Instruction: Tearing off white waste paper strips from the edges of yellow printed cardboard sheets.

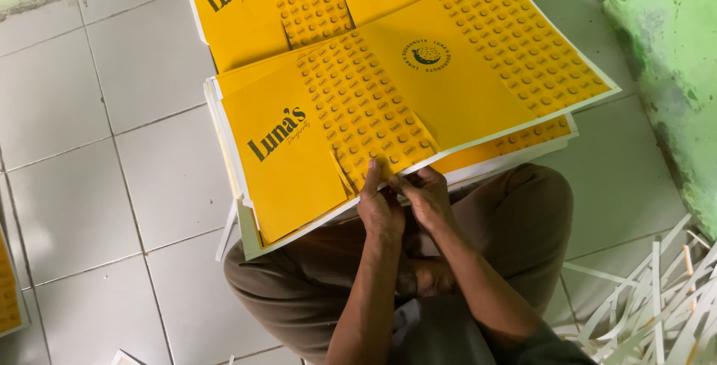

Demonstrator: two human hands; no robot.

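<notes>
A corner of another yellow sheet [7, 290] is noted at the far left edge, lying on the white tiled floor [89, 186]. A stack of yellow printed sheets [284, 163], die-cut as flat carton blanks with white margins, is seen resting partly on the floor and partly over the lap of a seated person in brown trousers [299, 290]. A second yellow sheet [246, 6] is laid further back, overlapped by the stack.

The near edge of the top sheet, beside a cut notch, is being worked by both hands. The left hand [379, 208] is pressed onto the sheet, its forefinger extended flat along the patterned panel and the remaining fingers curled beneath; its grip is judged to be pinched on the sheet edge. The right hand [427, 199] is set touching it, thumb and fingers closed on the same white margin.

The step in hand is judged to be the separating of the waste border, or of the top sheet, at this edge. The next move is judged to call for a steady pinch and an even pull along the cut line, the sheet being held down so that the printed panel is not torn.

At the right, a heap of white paper strips [650, 298] is recorded on the floor, below a green-stained wall [665, 51].
</notes>
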